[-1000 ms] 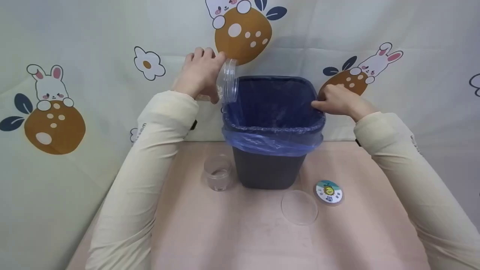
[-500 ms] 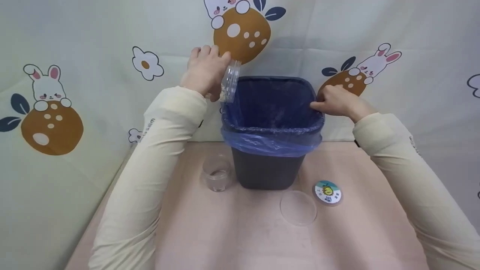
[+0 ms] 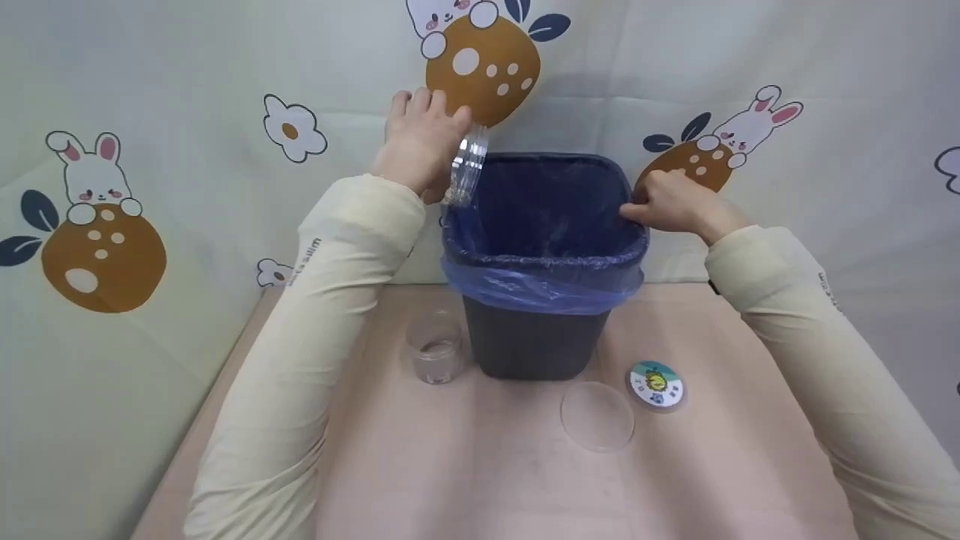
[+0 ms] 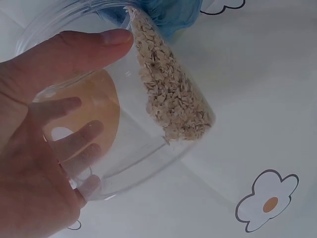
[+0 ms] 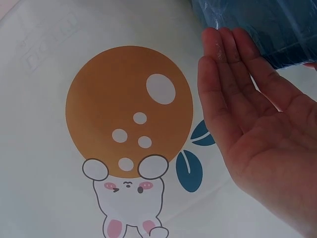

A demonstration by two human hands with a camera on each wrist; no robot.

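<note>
My left hand [image 3: 420, 142] grips a clear plastic jar [image 3: 470, 169] on its side at the left rim of a dark trash bin [image 3: 536, 341]. The left wrist view shows rolled oats [image 4: 171, 87] banked along the jar's lower wall, sloping toward its mouth. Thumb and fingers span the jar's sides. A blue bag [image 3: 544, 289] lines the bin and folds over its rim. My right hand [image 3: 679, 202] holds the bin's right rim, thumb over the edge. Its fingers [image 5: 240, 74] lie fairly straight along the outside in the right wrist view.
Left of the bin stands another clear jar [image 3: 436, 360] on the pink tabletop [image 3: 517, 480]. In front lie a clear round disc [image 3: 598, 416] and a round lid with a printed label [image 3: 656, 384]. A patterned curtain [image 3: 202, 67] hangs close behind the bin.
The left hand has moved right with the jar, bringing its mouth over the bin's left rim and tipping it further down. The right hand keeps its place on the rim.
</note>
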